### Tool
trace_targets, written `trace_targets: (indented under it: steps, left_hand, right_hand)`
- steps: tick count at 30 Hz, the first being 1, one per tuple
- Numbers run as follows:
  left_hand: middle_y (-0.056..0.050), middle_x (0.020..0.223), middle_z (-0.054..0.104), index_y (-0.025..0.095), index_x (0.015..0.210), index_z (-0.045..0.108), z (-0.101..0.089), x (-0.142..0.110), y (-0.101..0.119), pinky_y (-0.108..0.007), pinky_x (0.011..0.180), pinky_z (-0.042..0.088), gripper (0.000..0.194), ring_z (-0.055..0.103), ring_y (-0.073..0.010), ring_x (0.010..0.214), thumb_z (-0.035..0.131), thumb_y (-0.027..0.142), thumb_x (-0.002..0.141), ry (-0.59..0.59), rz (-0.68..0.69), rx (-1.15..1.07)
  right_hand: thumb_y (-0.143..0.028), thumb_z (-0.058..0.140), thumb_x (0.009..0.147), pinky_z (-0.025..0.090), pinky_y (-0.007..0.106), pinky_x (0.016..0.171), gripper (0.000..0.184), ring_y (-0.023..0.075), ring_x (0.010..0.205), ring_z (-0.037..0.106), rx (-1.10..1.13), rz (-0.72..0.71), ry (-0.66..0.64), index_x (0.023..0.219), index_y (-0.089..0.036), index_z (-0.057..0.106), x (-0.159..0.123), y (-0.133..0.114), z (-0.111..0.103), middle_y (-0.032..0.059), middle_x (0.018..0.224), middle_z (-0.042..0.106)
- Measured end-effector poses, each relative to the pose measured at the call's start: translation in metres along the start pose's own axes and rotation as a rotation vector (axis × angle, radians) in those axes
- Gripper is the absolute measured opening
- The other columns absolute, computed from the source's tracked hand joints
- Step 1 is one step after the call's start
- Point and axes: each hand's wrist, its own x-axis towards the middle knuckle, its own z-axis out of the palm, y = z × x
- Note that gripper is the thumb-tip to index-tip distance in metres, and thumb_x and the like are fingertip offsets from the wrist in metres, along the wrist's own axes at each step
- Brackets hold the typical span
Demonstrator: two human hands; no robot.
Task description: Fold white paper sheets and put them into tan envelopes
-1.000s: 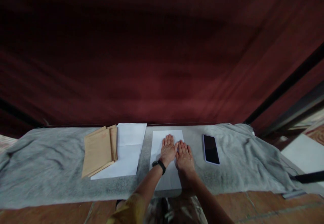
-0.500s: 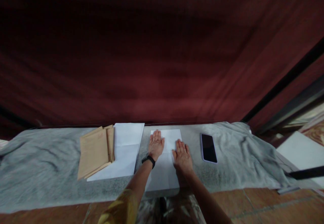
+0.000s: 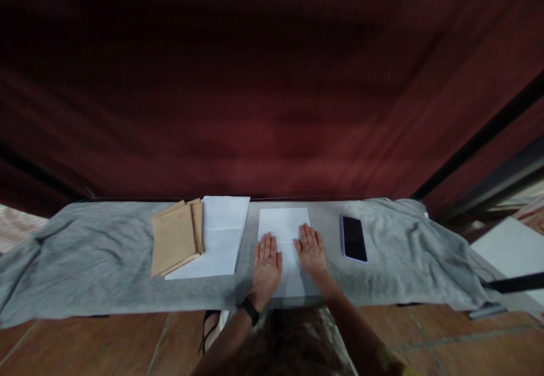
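Observation:
A white sheet of paper with a crease across it lies lengthwise in front of me on the grey cloth. My left hand rests flat along the sheet's left edge, fingers stretched out. On the right edge lies my right hand, also flat with its fingers extended. Neither hand grasps anything. To the left is a stack of white paper, creased across its middle. Brown envelopes overlap the left side of that stack.
A phone with a pale purple edge lies right of the sheet. The grey cloth covers the long surface and is rumpled at both ends. A dark red curtain hangs behind. A white board stands at the far right.
My left hand has slid down the sheet toward me, from near its top to the lower left edge. My right hand stays at the right edge. The whole view has shifted slightly.

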Motion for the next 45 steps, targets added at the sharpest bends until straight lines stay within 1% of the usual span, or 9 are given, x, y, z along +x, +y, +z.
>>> trace_targets:
  steps: [5, 11, 16, 19, 24, 31, 36, 40, 45]
  left_hand:
    - [-0.008, 0.162, 0.042, 0.022, 0.158, 0.038, -0.006, -0.033, 0.028, -0.052, 0.125, 0.028, 0.057, 0.033, -0.0272, 0.153, 0.039, 0.032, 0.102, -0.016, 0.118, -0.078]
    - [-0.009, 0.163, 0.039, 0.021, 0.158, 0.039, -0.011, -0.033, 0.029, -0.054, 0.125, 0.028, 0.057, 0.033, -0.0276, 0.153, 0.038, 0.033, 0.102, -0.027, 0.104, -0.098]
    - [-0.010, 0.164, 0.039, 0.019, 0.159, 0.036, -0.011, -0.033, 0.027, -0.054, 0.126, 0.025, 0.061, 0.028, -0.0289, 0.155, 0.040, 0.027, 0.099, -0.112, 0.165, -0.058]
    - [-0.009, 0.163, 0.040, 0.018, 0.158, 0.037, -0.012, -0.037, 0.023, -0.050, 0.127, 0.025, 0.060, 0.028, -0.0261, 0.155, 0.037, 0.021, 0.098, -0.133, 0.184, -0.038]
    - [-0.012, 0.162, 0.041, 0.013, 0.157, 0.038, -0.019, -0.051, 0.006, -0.047, 0.126, 0.027, 0.057, 0.032, -0.0232, 0.154, 0.030, 0.031, 0.104, -0.063, 0.106, -0.012]
    - [-0.017, 0.159, 0.043, 0.008, 0.154, 0.042, -0.028, -0.072, -0.023, -0.051, 0.123, 0.032, 0.062, 0.036, -0.0296, 0.151, 0.031, 0.046, 0.106, 0.026, 0.063, 0.002]
    - [-0.018, 0.158, 0.046, 0.011, 0.153, 0.044, -0.032, -0.083, -0.038, -0.054, 0.121, 0.033, 0.060, 0.040, -0.0313, 0.149, 0.037, 0.046, 0.105, 0.057, 0.152, -0.028]
    - [-0.017, 0.158, 0.046, 0.014, 0.153, 0.044, -0.038, -0.087, -0.047, -0.053, 0.123, 0.031, 0.060, 0.040, -0.0297, 0.149, 0.043, 0.047, 0.104, 0.036, 0.237, -0.062]
    - [-0.018, 0.160, 0.043, 0.016, 0.152, 0.047, -0.042, -0.087, -0.052, -0.056, 0.123, 0.028, 0.062, 0.038, -0.0329, 0.150, 0.050, 0.051, 0.100, -0.024, 0.275, -0.075]
  right_hand:
    - [-0.034, 0.035, 0.108, 0.029, 0.054, 0.120, 0.055, 0.0314, 0.146, 0.042, -0.011, -0.006, -0.024, 0.156, -0.008, 0.040, 0.003, 0.002, -0.002, 0.0205, 0.158, 0.043]
    - [-0.031, 0.037, 0.107, 0.031, 0.051, 0.120, 0.052, 0.0327, 0.145, 0.045, -0.035, 0.034, -0.075, 0.152, -0.007, 0.047, 0.002, -0.008, -0.013, 0.0211, 0.156, 0.045]
    - [-0.029, 0.031, 0.108, 0.032, 0.045, 0.121, 0.049, 0.0252, 0.148, 0.041, 0.083, -0.089, -0.163, 0.151, -0.021, 0.051, -0.029, -0.046, -0.013, 0.0101, 0.160, 0.044]
    - [-0.030, 0.026, 0.109, 0.029, 0.046, 0.123, 0.051, 0.0225, 0.149, 0.040, 0.102, -0.091, -0.139, 0.155, -0.021, 0.045, -0.051, -0.056, -0.015, 0.0090, 0.159, 0.045]
    - [-0.028, 0.035, 0.107, 0.030, 0.050, 0.121, 0.050, 0.0257, 0.148, 0.041, 0.046, -0.122, -0.038, 0.157, -0.018, 0.041, -0.073, -0.032, -0.027, 0.0123, 0.160, 0.044]
    - [-0.036, 0.036, 0.109, 0.032, 0.048, 0.120, 0.055, 0.0282, 0.144, 0.046, -0.039, -0.081, 0.028, 0.158, -0.012, 0.037, -0.095, 0.002, -0.038, 0.0156, 0.158, 0.045]
    - [-0.039, 0.040, 0.108, 0.033, 0.048, 0.120, 0.058, 0.0298, 0.142, 0.049, -0.049, -0.085, 0.103, 0.159, -0.010, 0.034, -0.103, 0.009, -0.040, 0.0173, 0.155, 0.049]
    - [-0.039, 0.040, 0.108, 0.035, 0.049, 0.119, 0.060, 0.0306, 0.141, 0.050, -0.026, -0.083, 0.127, 0.161, -0.012, 0.031, -0.104, 0.010, -0.041, 0.0177, 0.155, 0.049]
    - [-0.039, 0.040, 0.108, 0.036, 0.051, 0.118, 0.058, 0.0319, 0.141, 0.051, 0.014, -0.065, 0.113, 0.160, -0.012, 0.034, -0.103, 0.008, -0.042, 0.0182, 0.153, 0.051]
